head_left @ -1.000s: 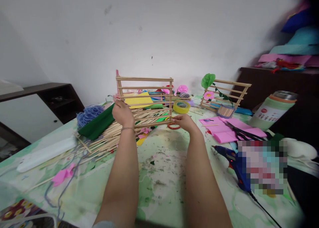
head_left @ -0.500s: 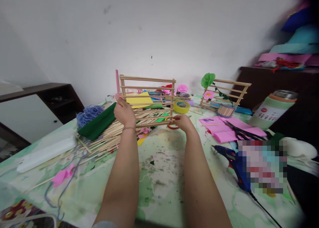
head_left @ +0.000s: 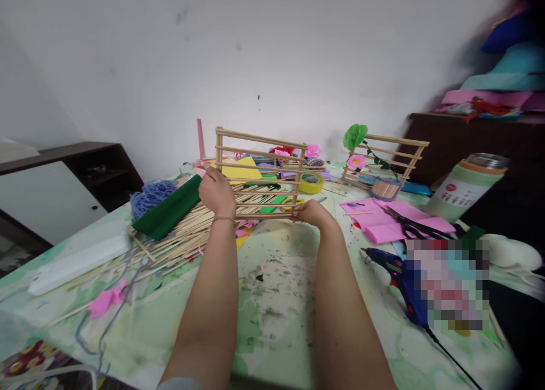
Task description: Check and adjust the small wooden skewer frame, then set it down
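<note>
Over the table (head_left: 281,344), the ladder-like wooden-stick frame (head_left: 261,137) is upright between the left hand (head_left: 217,192), fingers grasping its left side, and the right hand (head_left: 314,213), fingers pinching its lower right corner — a light, even hold should spare the slender rungs (head_left: 260,152) any twist.

Looks forward and down from head height, facing the pale wall (head_left: 255,49) across the bench (head_left: 281,322), near enough to catch both forearms (head_left: 208,288) at the bottom edge and the hands (head_left: 218,193) around mid-frame, wide enough to span from low cabinet (head_left: 46,191) at left to bottle (head_left: 466,188) at right.
</note>
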Demonstrator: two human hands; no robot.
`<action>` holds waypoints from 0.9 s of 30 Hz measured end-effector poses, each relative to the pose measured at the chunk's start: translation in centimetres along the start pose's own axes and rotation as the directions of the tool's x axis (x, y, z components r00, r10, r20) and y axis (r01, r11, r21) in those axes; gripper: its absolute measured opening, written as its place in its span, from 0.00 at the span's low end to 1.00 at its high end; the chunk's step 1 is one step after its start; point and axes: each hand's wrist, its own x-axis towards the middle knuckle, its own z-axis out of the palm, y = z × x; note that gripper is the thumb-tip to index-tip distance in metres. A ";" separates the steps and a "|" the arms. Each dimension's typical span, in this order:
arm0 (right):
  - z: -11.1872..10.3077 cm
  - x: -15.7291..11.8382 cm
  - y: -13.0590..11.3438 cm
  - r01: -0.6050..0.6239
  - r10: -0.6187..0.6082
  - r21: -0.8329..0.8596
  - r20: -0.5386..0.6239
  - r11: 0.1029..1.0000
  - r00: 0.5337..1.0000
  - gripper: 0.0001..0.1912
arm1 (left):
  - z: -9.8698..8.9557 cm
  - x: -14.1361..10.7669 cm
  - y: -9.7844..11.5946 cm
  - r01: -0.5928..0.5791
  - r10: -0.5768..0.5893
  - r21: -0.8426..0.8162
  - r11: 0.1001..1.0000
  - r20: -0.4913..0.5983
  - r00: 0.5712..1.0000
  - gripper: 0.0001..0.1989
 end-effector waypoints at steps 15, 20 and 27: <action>-0.1 -0.9 -1.2 -0.047 0.045 0.022 0.100 0.999 0.994 0.08 | -0.2 0.2 -1.0 0.017 -0.027 0.158 0.987 0.065 0.998 0.32; -0.1 -0.4 -0.8 -0.081 0.078 0.067 0.050 0.994 0.996 0.06 | 0.1 0.0 -1.3 0.030 -0.044 0.168 0.985 0.081 0.996 0.33; -0.9 -0.8 -0.7 -0.133 0.136 0.299 0.009 0.945 0.991 0.05 | 0.6 0.2 -1.9 0.077 -0.089 0.119 0.990 0.098 0.991 0.32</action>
